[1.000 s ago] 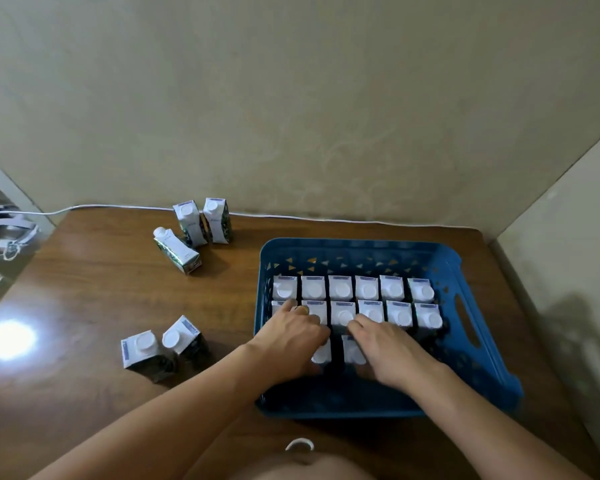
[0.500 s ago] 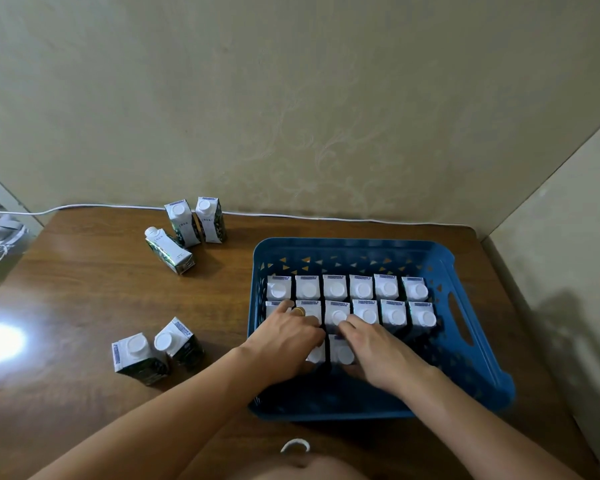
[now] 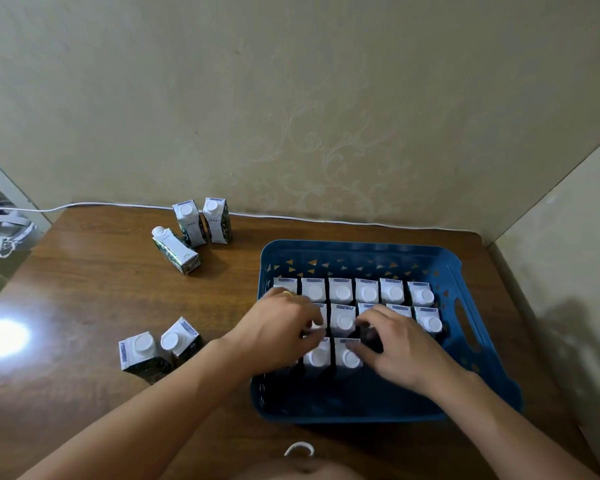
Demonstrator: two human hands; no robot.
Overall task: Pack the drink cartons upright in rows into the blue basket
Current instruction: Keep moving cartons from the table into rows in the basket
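Note:
The blue basket [image 3: 361, 247] sits on the right half of the wooden table. Inside, white-capped drink cartons [image 3: 342, 292] stand upright in a full back row, a second row and a short front row. My left hand [image 3: 281, 329] is over the left end of the second and front rows, its blurred fingers curled round a carton [image 3: 317, 356] there. My right hand [image 3: 399, 344] reaches in beside it, thumb and fingers pinching a second-row carton [image 3: 369, 336], with the thumb touching a front-row carton [image 3: 350, 356].
Loose cartons stand outside the basket: two upright at the back [image 3: 201, 221], one lying on its side [image 3: 175, 251], two near the front left [image 3: 160, 348]. A white cable [image 3: 326, 221] runs along the wall. A bright glare [image 3: 2, 337] marks the table's left.
Both hands have shifted slightly inside the basket; the left hand now reaches further back and the right hand has spread a little to the right. The front-row cartons show more.

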